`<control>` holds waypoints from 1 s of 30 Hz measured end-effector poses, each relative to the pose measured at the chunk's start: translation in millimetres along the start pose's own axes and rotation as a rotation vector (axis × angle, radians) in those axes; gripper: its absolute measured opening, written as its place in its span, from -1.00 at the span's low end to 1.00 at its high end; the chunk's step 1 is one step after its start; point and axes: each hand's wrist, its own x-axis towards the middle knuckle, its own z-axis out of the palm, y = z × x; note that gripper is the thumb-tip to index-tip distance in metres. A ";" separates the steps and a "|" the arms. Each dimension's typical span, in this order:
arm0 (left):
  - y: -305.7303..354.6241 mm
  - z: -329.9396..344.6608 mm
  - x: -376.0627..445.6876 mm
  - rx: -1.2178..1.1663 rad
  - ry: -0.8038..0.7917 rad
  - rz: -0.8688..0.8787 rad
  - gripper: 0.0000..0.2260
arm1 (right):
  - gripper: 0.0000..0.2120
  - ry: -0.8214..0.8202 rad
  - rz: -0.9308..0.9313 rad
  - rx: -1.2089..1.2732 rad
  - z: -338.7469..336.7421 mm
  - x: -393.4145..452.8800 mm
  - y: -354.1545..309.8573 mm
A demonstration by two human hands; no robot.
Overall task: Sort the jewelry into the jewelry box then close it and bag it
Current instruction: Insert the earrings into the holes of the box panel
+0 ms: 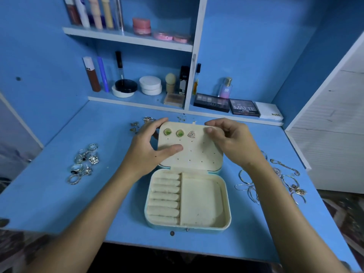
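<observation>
A cream-lined jewelry box with a pale blue shell (202,201) lay open on the blue desk (59,194), its raised lid panel (194,152) held between both hands. The left hand (146,148) gripped the panel's left edge, thumb pressed on its face and fingers curled behind. The right hand (234,139) pinched the upper right corner; whether it held an earring there could not be told, the fingertips hiding the spot. Between the two grips sat two green square studs (173,132) and one triangular stone-set stud (191,134).

Beyond the right grip, a dark palette read "MATTE" (244,107), a pink bottle (225,89) bore "SB", and a white packet (269,111) carried lettering too small to read. Silver rings (84,164) lay well left of the left grip; thin bangles and chains (275,184) right of the right wrist, partly hidden — small earrings (140,124) behind the left fingers were blurred.
</observation>
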 end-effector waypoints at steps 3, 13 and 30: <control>-6.1 0.4 2.2 0.042 -0.026 -0.058 -0.36 | -0.95 0.022 0.008 -0.107 4.9 5.4 10.6; -9.2 5.4 3.6 0.196 -0.068 -0.103 -0.67 | -0.83 -0.024 0.018 -0.431 16.1 11.7 22.3; -9.1 9.2 5.6 0.305 -0.058 -0.154 -0.69 | -0.86 -0.068 -0.066 -0.534 18.1 35.5 19.6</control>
